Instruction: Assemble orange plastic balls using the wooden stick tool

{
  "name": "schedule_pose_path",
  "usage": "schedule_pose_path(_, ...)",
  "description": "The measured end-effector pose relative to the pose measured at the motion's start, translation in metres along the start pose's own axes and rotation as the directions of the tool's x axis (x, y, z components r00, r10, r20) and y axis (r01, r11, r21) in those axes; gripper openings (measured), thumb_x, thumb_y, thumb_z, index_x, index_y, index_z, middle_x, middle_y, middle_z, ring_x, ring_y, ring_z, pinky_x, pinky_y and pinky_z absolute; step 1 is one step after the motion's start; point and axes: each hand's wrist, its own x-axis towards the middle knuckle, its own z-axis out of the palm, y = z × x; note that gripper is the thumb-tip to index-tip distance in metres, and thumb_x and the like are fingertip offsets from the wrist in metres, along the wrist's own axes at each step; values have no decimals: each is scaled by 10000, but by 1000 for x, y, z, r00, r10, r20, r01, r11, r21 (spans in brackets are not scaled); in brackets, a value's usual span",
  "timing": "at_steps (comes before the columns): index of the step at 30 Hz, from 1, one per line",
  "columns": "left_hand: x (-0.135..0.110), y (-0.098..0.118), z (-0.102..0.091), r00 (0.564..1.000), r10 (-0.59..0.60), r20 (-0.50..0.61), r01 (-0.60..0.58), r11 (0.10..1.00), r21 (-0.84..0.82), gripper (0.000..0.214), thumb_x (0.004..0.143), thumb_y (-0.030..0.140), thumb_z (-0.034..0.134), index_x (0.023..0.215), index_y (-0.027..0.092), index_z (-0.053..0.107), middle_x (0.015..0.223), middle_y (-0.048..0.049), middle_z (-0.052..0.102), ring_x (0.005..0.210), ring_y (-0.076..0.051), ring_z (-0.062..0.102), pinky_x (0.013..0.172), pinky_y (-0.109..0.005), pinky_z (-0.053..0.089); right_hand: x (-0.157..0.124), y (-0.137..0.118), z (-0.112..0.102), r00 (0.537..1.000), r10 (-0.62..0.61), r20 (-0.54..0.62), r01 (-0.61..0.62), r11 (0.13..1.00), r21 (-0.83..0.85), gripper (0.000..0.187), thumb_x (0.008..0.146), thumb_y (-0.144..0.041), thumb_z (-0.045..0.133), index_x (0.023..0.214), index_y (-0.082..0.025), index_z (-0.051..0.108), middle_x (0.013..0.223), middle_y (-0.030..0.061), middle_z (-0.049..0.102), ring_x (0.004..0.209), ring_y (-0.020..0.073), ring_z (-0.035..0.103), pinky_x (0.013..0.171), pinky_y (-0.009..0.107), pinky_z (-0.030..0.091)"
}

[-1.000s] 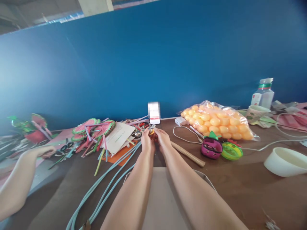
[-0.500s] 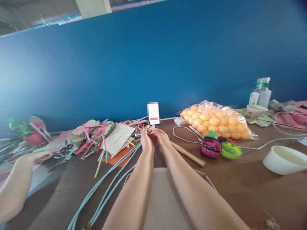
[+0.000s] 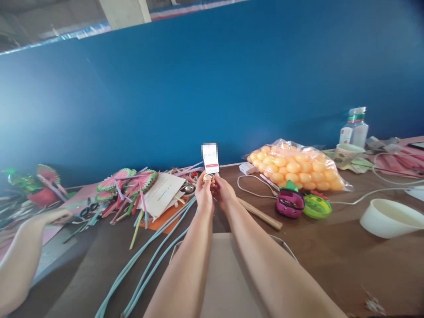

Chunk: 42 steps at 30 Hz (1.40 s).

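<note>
My left hand (image 3: 204, 194) and my right hand (image 3: 224, 191) meet over the middle of the table, fingers closed. Between their fingertips is a small round shiny piece (image 3: 208, 176), yellow and silvery, partly covered by the fingers and too small to name surely. Just behind it, a phone (image 3: 211, 159) with a lit screen stands upright against the blue wall. A silvery round thing (image 3: 189, 189) lies left of my left hand. A flat wooden stick (image 3: 261, 214) extends to the right from beneath my right wrist.
A co-worker's arm (image 3: 24, 251) reaches in from the left. Pink paper fans (image 3: 144, 181), scissors (image 3: 88, 207) and light-blue tubes (image 3: 142, 265) lie left. Rightward are a bag of orange balls (image 3: 298, 165), a purple pouch (image 3: 289, 203), a green-yellow pouch (image 3: 317, 206) and a white ring (image 3: 377, 221).
The view has shifted slightly. Both hands stay together at the same place, and the round piece now shows more yellow as the fingers have shifted around it.
</note>
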Motion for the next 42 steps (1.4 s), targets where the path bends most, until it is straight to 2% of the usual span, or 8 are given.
schedule_pose_path(5,-1,2,1,998,-68,-8,68,997,-48,340,774,277,725,1096,175,689,833,-49,676,650,-100,608,636,-215,467,-2,-3,1,1000,12,-19,-12,1000,4,366,663,-491,784,808,-187,644,634,-22,633,505,81,522,453,194,379)
schedule_pose_path(12,1,-1,0,999,-35,35,36,999,-33,346,783,290,714,1108,173,693,923,-66,686,705,-108,619,637,-209,461,-3,-4,2,1000,-22,21,23,999,-37,302,633,-389,808,788,-185,648,582,-49,588,475,60,483,448,173,361)
schedule_pose_path(20,5,-6,0,998,-63,2,64,997,-41,334,752,249,752,1069,168,687,902,-53,677,688,-106,618,644,-216,470,-5,-3,2,999,-27,-26,26,1000,-11,268,644,-352,810,773,-180,650,572,-43,574,484,64,486,430,158,362)
schedule_pose_path(26,3,2,2,965,-263,-17,254,944,-213,127,855,231,632,904,114,644,817,-71,661,605,-88,597,571,-184,463,1,1,-1,982,7,-188,-2,1000,27,194,779,-338,709,831,-154,677,673,5,656,465,59,500,392,158,369)
schedule_pose_path(30,5,0,2,918,-384,-96,359,910,-209,136,894,222,576,833,106,613,791,-67,640,584,-82,588,536,-171,463,2,1,-1,943,23,-332,-23,1000,4,147,873,-282,591,826,-155,647,745,12,671,441,43,482,403,159,402)
schedule_pose_path(35,8,-4,1,872,-448,-199,416,891,-184,132,887,225,587,782,147,573,698,-20,579,552,-76,564,522,-162,460,1,3,-1,920,-37,-390,9,997,-74,110,873,-259,557,834,-181,623,830,30,684,466,56,495,438,173,446)
schedule_pose_path(40,5,-3,0,873,-454,-177,431,889,-155,136,898,229,568,790,147,567,691,-12,567,548,-66,558,533,-163,464,5,2,1,886,-198,-420,80,956,-282,39,806,-217,575,813,-187,600,744,-3,651,477,68,481,414,179,384)
schedule_pose_path(42,4,-1,-1,874,-457,-163,437,888,-145,142,904,231,558,792,144,563,689,-9,563,543,-59,554,531,-158,461,5,-9,4,887,-283,-365,123,906,-405,39,787,-221,586,795,-185,601,717,-10,643,477,68,456,418,181,364)
